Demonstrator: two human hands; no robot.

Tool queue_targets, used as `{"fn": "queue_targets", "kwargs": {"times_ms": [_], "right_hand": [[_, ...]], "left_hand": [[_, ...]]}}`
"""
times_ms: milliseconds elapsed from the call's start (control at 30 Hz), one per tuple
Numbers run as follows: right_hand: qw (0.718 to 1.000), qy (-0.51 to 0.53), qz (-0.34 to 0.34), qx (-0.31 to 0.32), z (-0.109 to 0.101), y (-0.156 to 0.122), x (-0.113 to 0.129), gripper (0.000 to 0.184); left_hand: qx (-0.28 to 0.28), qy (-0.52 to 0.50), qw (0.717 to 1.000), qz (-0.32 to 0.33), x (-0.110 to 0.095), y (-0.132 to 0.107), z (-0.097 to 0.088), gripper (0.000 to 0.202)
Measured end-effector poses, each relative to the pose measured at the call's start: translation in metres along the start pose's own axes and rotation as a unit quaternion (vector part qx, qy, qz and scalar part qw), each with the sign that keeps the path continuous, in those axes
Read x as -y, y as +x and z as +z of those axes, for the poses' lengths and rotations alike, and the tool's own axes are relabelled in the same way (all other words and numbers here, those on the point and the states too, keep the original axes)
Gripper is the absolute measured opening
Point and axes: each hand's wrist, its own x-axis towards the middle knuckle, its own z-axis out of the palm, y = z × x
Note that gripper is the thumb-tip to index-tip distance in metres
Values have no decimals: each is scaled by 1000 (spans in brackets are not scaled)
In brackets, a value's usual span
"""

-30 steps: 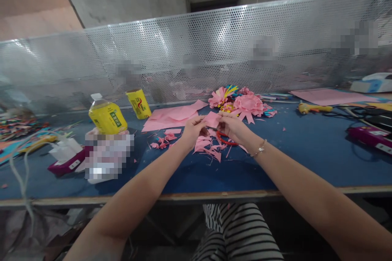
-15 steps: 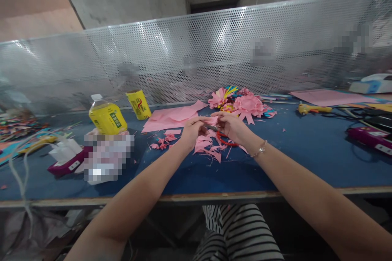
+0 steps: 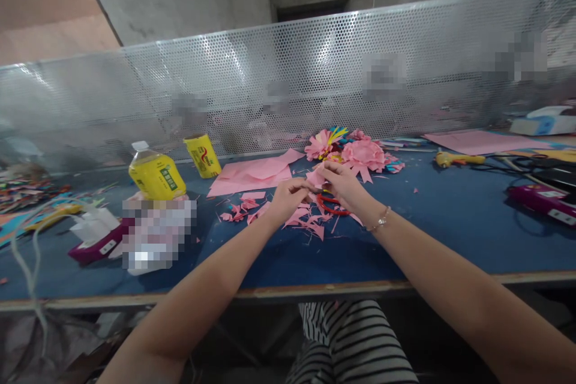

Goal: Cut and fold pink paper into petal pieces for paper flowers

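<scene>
A small piece of pink paper (image 3: 315, 177) is held up between my hands over the middle of the table. My right hand (image 3: 344, 185) pinches its upper right side. The fingers of my left hand (image 3: 288, 199) are closed at its lower edge; their tips are partly hidden. Under my hands, red-handled scissors (image 3: 333, 211) lie on the table, their blades mostly covered. Pink paper scraps (image 3: 315, 228) are scattered around them. Just beyond my hands stand pink paper flowers (image 3: 364, 156) with yellow and blue strips, and flat pink sheets (image 3: 252, 174) lie to the left.
On the left are a yellow-labelled bottle (image 3: 157, 174), a yellow can-like container (image 3: 202, 156) and a purple power strip (image 3: 101, 246) with white plugs. A yellow glue gun (image 3: 456, 159), cables and another purple strip (image 3: 544, 201) lie right. A perforated metal screen (image 3: 252, 84) closes the back.
The pink paper has been turned more upright between my fingers. My left hand has dropped slightly and moved a little away from my right. The view has shifted slightly.
</scene>
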Motion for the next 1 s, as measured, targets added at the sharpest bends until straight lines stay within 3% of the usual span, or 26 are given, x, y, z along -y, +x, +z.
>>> {"fn": "queue_targets", "kwargs": {"times_ms": [133, 233, 400, 633, 1000], "right_hand": [[998, -51, -21, 9, -1, 1, -2, 21], [996, -80, -41, 28, -1, 1, -3, 21], [993, -95, -50, 52, -2, 2, -6, 20], [993, -97, -64, 14, -4, 5, -9, 21], [995, -77, -60, 10, -4, 6, -9, 20]], "left_hand": [[-36, -12, 998, 43, 1, 2, 0, 9], [-73, -17, 997, 8, 6, 6, -1, 16], [-47, -30, 998, -41, 13, 9, 0, 23], [-31, -78, 993, -86, 8, 7, 4, 23], [-32, -109, 989, -96, 3, 4, 6, 26]]}}
